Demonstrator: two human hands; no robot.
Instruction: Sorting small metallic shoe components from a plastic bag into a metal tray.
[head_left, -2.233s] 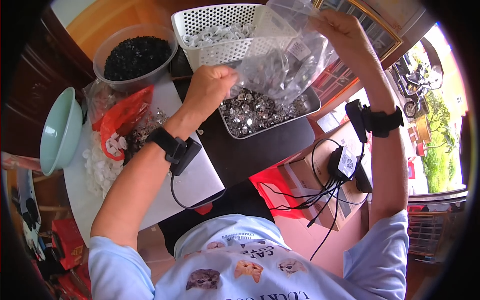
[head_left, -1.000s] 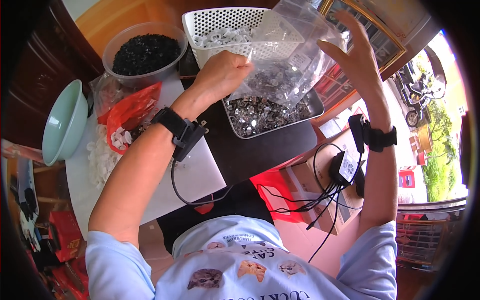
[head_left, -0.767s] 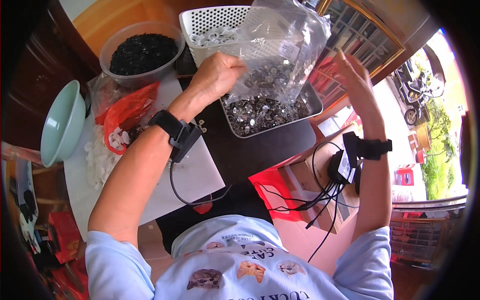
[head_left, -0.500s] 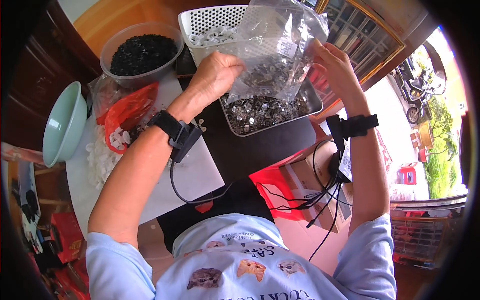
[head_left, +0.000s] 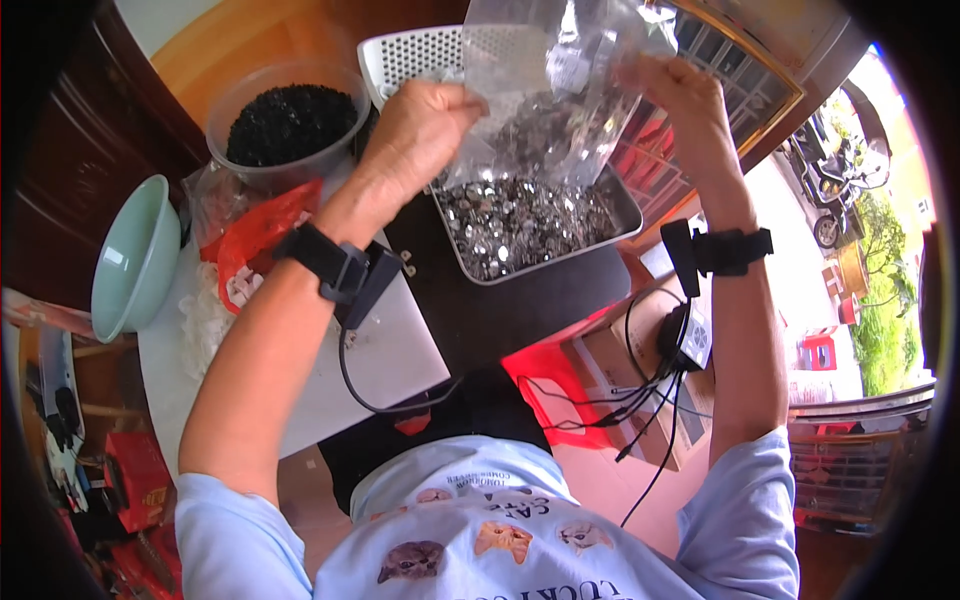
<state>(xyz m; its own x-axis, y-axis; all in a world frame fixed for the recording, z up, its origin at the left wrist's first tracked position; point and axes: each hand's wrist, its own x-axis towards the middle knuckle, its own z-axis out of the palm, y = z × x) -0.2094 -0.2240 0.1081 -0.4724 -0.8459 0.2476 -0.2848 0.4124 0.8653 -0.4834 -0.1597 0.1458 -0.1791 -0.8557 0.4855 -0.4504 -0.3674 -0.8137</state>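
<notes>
A clear plastic bag [head_left: 545, 70] with a white label hangs upside-down or tilted, I cannot tell which, between my two raised hands. My left hand [head_left: 425, 130] pinches its left edge; my right hand [head_left: 685, 100], slightly blurred, grips the right edge. Small shiny pieces show in or through the bag's lower part. Directly beneath is a shallow metal tray [head_left: 580, 256], heaped with glinting, roundish, transparent and dark pieces [head_left: 525, 228]. The bag's lower end overlaps the tray's far part and hides it.
Behind stands a white perforated basket [head_left: 405, 55]. Left of it are a clear tub [head_left: 222, 135] of black pieces, a red plastic bag [head_left: 250, 235], white pieces and a pale green basin [head_left: 140, 260]. Cables [head_left: 650, 385] hang by a cardboard box [head_left: 610, 350] at right.
Both hands and the bag have shifted up a little, and its lower end uncovers more of the tray. The tray's heap looks fuller and shinier.
</notes>
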